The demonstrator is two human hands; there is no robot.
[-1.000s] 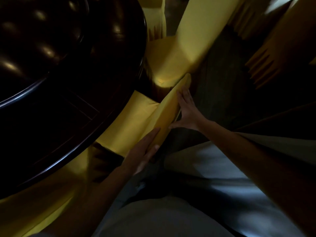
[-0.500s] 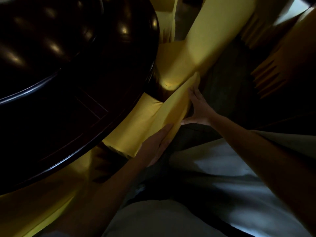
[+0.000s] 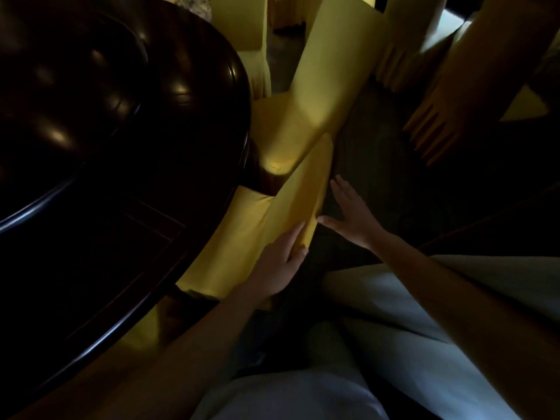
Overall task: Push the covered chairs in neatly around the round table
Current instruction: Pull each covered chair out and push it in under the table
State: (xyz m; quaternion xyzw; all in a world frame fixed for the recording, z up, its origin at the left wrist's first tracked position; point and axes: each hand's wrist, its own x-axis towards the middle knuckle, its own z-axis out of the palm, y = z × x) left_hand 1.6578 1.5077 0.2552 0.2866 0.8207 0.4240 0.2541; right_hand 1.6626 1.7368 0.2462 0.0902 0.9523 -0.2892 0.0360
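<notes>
your left hand point(image 3: 277, 265) lies flat on the top edge of the yellow fabric-covered chair back point(image 3: 298, 204), fingers together and stretched along the cloth, thumb tucked on your side of it, pressing rather than gripping. your right hand point(image 3: 351, 216) is open too, fingers spread, just beside the back's outer face; from here you can't tell whether the thumb tip touches the cloth, and the rest of the hand looks clear of it.

the chair sits at about 11 o'clock from your hands, its yellow seat point(image 3: 239, 234) partly under the rim of the dark polished round wooden table point(image 3: 127, 165). the top edge of the back runs from 7 o'clock up to 1 o'clock, roughly following the table's curve, so the push you want goes across that line, toward 10 o'clock. the left hand is the nearer one and already on the cloth; the right would need to close in toward the far end of the back to keep the chair square as it slides.

a second yellow covered chair point(image 3: 330, 74) stands just beyond at 12 o'clock, its seat corner close to the far end of your chair's back, so watch that gap. another yellow chair point(image 3: 239, 28) shows farther round the table, and pleated yellow skirts point(image 3: 430, 131) hang at 2 o'clock. the floor point(image 3: 375, 153) is dark and the room is dim, so its surface is hard to read. your pale trousers point(image 3: 409, 313) fill the lower frame.
</notes>
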